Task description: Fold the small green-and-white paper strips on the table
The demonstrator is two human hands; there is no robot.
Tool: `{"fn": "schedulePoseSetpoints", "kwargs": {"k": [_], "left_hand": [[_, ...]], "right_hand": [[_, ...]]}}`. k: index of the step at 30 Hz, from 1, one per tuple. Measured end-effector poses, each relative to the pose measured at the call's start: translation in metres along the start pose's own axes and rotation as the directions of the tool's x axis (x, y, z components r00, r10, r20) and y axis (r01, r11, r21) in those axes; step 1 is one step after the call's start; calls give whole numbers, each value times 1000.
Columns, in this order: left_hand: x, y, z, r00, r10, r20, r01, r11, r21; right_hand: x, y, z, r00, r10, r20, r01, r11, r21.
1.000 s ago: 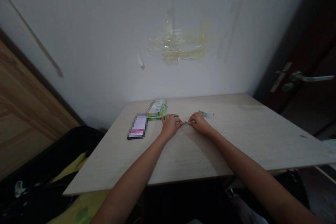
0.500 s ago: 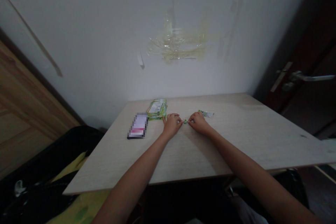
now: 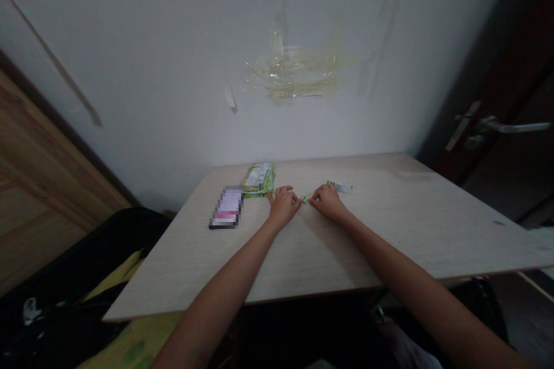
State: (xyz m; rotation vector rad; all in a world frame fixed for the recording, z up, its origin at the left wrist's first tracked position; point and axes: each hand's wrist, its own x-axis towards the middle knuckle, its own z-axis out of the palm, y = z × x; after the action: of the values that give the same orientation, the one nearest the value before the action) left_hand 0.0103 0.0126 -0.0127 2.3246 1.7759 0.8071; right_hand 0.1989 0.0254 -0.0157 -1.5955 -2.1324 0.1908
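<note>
Between my two hands, low over the table, is a small green-and-white piece (image 3: 304,200), perhaps folded paper or wrapper; it is too small to make out fully. My left hand (image 3: 284,206) pinches its left end with thumb and forefinger. At the other end, the fingertips of my right hand (image 3: 325,200) are closed on it. Just beyond my right hand lies a green-and-white strip (image 3: 341,187), partly hidden by the knuckles. A stack of green printed packets (image 3: 258,179) rests behind and left of my left hand.
A phone (image 3: 227,207) with a blurred screen lies on the left of the pale wooden table (image 3: 415,219). The wall (image 3: 173,69) with old tape stands behind. A dark door with a metal handle (image 3: 511,127) is at the right, a black bag (image 3: 130,230) below left.
Both hands keep nearly the same place and pinch. The small green piece between them shows a little more and looks slightly turned. Everything else stays put.
</note>
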Motion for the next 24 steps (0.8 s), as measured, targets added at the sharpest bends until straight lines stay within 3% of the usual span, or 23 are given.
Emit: {"fn": "schedulePoseSetpoints", "kwargs": {"k": [24], "left_hand": [[-1, 13, -7, 997, -58, 41, 52, 988, 144]], "right_hand": [[1, -6, 2, 993, 117, -21, -117, 993, -32]]}}
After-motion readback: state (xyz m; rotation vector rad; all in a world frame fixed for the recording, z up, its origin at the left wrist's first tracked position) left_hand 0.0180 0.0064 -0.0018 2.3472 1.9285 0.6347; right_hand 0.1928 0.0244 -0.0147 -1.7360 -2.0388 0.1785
